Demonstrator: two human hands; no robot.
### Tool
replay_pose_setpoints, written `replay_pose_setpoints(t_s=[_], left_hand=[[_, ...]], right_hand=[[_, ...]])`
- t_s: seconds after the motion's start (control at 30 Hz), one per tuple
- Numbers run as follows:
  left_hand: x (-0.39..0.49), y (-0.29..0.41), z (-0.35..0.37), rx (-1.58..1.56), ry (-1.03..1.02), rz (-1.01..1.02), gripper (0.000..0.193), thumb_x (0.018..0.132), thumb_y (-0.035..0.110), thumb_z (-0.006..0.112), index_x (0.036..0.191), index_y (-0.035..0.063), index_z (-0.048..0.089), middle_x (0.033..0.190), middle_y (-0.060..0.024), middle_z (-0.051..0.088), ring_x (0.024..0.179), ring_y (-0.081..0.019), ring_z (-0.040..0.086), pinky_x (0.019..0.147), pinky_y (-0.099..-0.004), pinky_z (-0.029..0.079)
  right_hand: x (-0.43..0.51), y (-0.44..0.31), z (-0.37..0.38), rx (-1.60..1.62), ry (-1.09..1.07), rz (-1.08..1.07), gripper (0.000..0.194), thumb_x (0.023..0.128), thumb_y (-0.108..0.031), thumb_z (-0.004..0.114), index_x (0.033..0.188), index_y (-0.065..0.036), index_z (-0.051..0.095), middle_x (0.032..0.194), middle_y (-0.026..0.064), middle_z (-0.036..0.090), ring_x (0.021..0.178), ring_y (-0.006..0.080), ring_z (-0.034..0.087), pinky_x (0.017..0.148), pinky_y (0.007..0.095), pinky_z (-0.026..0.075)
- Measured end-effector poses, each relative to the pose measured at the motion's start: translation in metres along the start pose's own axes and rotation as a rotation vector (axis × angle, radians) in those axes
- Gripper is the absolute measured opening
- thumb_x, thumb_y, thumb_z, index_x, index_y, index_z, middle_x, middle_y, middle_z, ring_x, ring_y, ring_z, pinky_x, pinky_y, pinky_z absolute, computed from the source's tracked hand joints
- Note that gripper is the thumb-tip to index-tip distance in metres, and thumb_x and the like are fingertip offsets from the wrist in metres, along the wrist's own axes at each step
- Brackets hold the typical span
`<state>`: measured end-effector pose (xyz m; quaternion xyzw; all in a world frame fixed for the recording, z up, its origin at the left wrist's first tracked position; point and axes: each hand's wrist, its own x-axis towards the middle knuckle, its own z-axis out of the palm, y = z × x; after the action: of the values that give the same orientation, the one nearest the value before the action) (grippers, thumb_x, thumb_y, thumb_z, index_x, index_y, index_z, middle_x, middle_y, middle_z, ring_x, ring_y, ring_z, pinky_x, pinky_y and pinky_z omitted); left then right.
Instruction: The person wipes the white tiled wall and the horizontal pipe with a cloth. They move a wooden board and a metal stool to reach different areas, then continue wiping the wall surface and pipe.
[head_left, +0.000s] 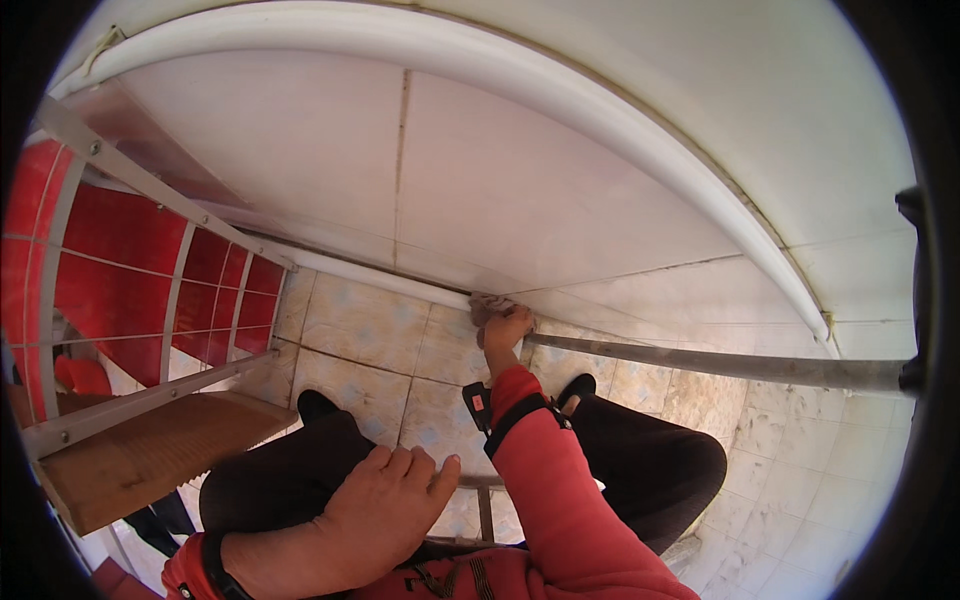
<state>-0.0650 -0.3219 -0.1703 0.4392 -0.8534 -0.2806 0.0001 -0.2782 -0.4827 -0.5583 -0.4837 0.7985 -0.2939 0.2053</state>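
My right hand (508, 328) reaches down to the foot of the tiled wall and grips a crumpled, greyish-brown rag (487, 303). The rag touches the end of a low white pipe (375, 281) beside the floor corner. Just right of that hand is the lower end of a grey pole (712, 358). My left hand (397, 491) hangs over my left thigh, palm down, with its fingers loosely bent and the thumb apart. Nothing shows in it, though its palm is hidden.
A thick white pipe (480, 34) crosses the wall higher up. At left stands a metal frame (176, 285) with red panels behind it, above a wooden board (165, 457). Beige patterned tiles (360, 322) cover the floor. Metal bars (486, 514) show between my legs.
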Motion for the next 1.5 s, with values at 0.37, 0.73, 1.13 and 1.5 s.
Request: replay_pose_setpoints(t_s=[0.37, 0.73, 1.13, 1.5], left_hand=[[0.013, 0.008, 0.005, 0.033, -0.019, 0.029, 0.045, 0.085, 0.023, 0.063, 0.124, 0.0032, 0.054, 0.090, -0.0101, 0.060, 0.085, -0.0267, 0.059, 0.077, -0.0358, 0.046], [0.030, 0.026, 0.013, 0.056, -0.020, 0.092, 0.046, 0.086, 0.022, 0.063, 0.126, 0.0015, 0.051, 0.094, -0.0145, 0.062, 0.091, -0.0316, 0.061, 0.082, -0.0397, 0.047], [0.045, 0.022, 0.021, 0.082, -0.113, 0.084, 0.049, 0.086, 0.026, 0.064, 0.127, 0.0027, 0.051, 0.092, -0.0130, 0.063, 0.085, -0.0305, 0.062, 0.077, -0.0405, 0.048], [0.049, 0.015, 0.021, 0.066, -0.129, 0.093, 0.047, 0.087, 0.026, 0.062, 0.125, 0.0023, 0.052, 0.095, -0.0136, 0.064, 0.088, -0.0300, 0.063, 0.078, -0.0401, 0.049]], right_hand=[[0.006, 0.008, -0.035, 1.132, -0.383, 0.847, 0.030, 0.087, -0.011, 0.054, 0.117, -0.014, 0.054, 0.117, 0.0098, 0.058, 0.103, 0.0268, 0.058, 0.082, 0.0426, 0.050], [0.002, 0.062, -0.196, 1.477, 0.161, 0.686, 0.027, 0.087, -0.016, 0.045, 0.105, -0.004, 0.060, 0.102, 0.0094, 0.064, 0.095, 0.0243, 0.061, 0.088, 0.0381, 0.049], [0.077, 0.054, -0.118, 1.039, -0.163, 0.895, 0.018, 0.096, -0.027, 0.044, 0.108, -0.021, 0.055, 0.103, 0.0028, 0.062, 0.090, 0.0226, 0.060, 0.076, 0.0443, 0.052], [0.072, 0.038, -0.125, 1.289, -0.163, 0.859, 0.011, 0.093, -0.025, 0.047, 0.095, -0.020, 0.056, 0.080, 0.0003, 0.058, 0.072, 0.0201, 0.059, 0.068, 0.0411, 0.053]])
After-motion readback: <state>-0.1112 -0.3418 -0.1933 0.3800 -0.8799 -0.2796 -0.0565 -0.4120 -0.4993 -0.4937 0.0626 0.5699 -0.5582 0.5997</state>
